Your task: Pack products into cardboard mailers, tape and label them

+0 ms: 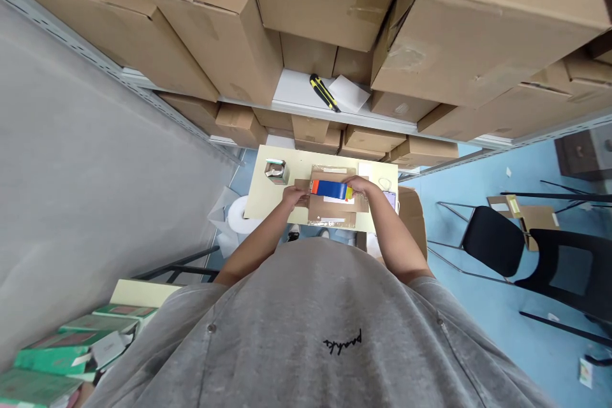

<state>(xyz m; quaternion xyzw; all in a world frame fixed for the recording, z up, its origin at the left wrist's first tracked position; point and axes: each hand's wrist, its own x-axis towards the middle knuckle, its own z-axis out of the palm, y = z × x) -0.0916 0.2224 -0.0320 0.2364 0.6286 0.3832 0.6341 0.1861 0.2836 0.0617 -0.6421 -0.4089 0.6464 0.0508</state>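
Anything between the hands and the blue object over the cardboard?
Nothing visible. The right hand is at the yellow end of the blue object; the left hand is by its orange end, contact unclear. The cardboard package lies beneath, not between.

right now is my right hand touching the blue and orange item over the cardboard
Touching: the head view shows the right hand's fingers closed at the yellow end of the blue and orange item.

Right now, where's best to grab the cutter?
Probably around the middle of the cutter, from the front and above: it is long, slim and lies flat, slanting to the shelf's front edge, with boxes behind and paper close on its right.
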